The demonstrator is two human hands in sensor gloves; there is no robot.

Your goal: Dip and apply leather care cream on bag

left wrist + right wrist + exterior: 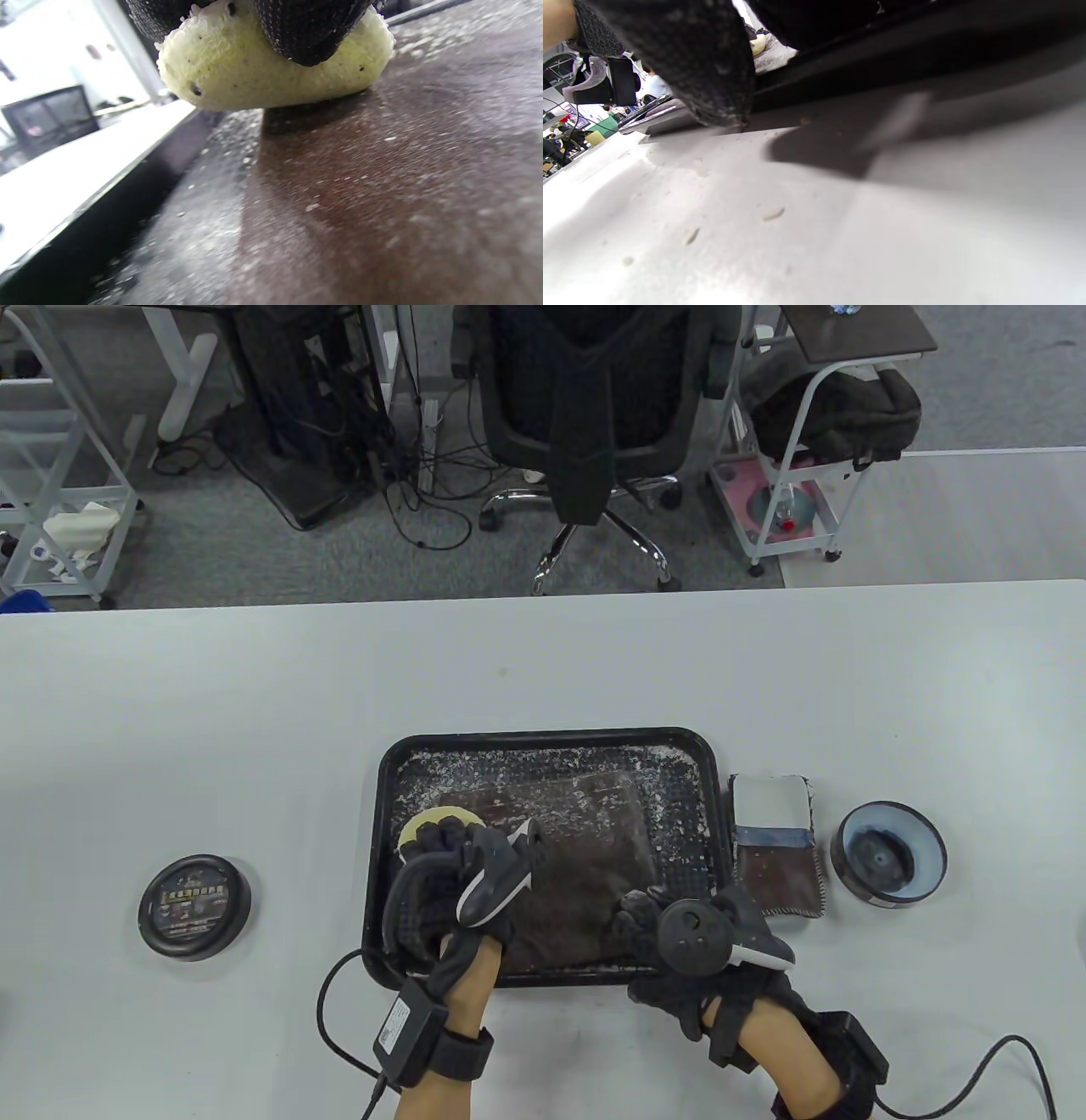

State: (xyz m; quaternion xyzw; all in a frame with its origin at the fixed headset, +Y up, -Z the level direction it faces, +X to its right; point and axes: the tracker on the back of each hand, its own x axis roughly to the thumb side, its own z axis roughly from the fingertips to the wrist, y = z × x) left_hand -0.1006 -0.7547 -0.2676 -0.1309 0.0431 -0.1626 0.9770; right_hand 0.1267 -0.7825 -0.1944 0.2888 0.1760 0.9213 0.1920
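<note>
A flat dark brown leather bag (585, 848) lies in a black tray (679, 742), both speckled with white cream. My left hand (450, 848) grips a round pale yellow sponge (428, 820) and presses it on the bag's left edge; in the left wrist view the sponge (263, 76) sits on the brown leather (382, 190) under my fingertips (305, 29). My right hand (657, 929) rests on the tray's front right rim, at the bag's near right corner. The open blue cream jar (889, 854) stands right of the tray, its black lid (193, 905) far left.
A folded white and brown cloth (776, 848) lies between the tray and the jar. Glove cables trail off the table's front edge. An office chair (594, 415) and carts stand beyond the table's far edge.
</note>
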